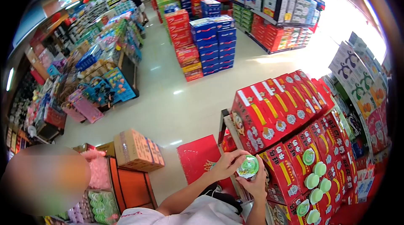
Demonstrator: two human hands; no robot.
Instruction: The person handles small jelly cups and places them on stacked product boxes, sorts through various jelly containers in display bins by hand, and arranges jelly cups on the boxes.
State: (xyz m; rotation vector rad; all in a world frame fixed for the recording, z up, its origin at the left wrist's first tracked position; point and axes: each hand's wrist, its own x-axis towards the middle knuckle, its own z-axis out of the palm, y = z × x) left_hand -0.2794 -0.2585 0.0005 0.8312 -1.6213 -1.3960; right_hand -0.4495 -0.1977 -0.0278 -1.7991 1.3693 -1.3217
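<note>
Green-lidded cup point(248, 166) between the hands. Fingers of the right hand point(255, 183) clamped round its side; fingers of the left hand point(227, 165) bent at its rim, cannot tell if pinching. Right of the fingers: more green-topped tubs point(312, 181) on red cartons point(296, 148).

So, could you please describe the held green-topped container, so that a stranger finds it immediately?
Find the large stack of red boxes at lower right. By its left edge, the left hand and right hand hold the green-topped container. Unlike the neighbouring containers on the boxes, only this one is held.
</note>
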